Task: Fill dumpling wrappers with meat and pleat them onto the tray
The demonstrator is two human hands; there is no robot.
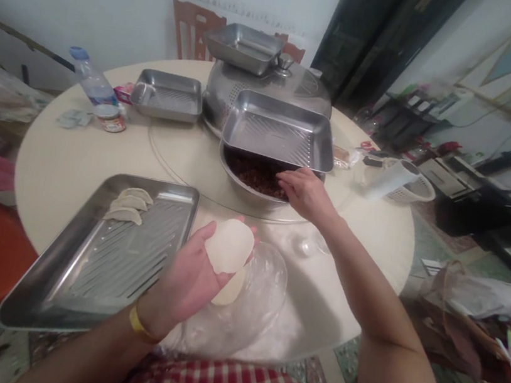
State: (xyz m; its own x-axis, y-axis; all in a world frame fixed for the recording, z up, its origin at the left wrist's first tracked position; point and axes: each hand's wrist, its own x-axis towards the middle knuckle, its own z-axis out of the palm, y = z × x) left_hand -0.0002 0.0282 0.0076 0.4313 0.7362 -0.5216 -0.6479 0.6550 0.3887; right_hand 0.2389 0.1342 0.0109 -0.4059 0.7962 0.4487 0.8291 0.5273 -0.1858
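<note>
A round white dumpling wrapper [229,246] lies on the upturned palm and fingers of my left hand [193,278], the thumb along its edge. Below it, a second dumpling wrapper [229,289] rests on clear plastic [266,282]. My right hand [305,192] is over the rim of a metal bowl [254,198], its fingers pinched together at the dark minced filling [257,176]; whatever they hold is hidden. To the left, several folded dumplings [128,202] lie in a row at the far end of a large metal tray [130,269].
An empty metal tray [280,131] rests partly over the bowl. Behind it stands a large domed lid [222,88] with another tray [244,47] on top. A smaller tray [168,97], a bottle [93,80] and a jar [110,118] are at the left; a plastic basket [415,190] is at the right.
</note>
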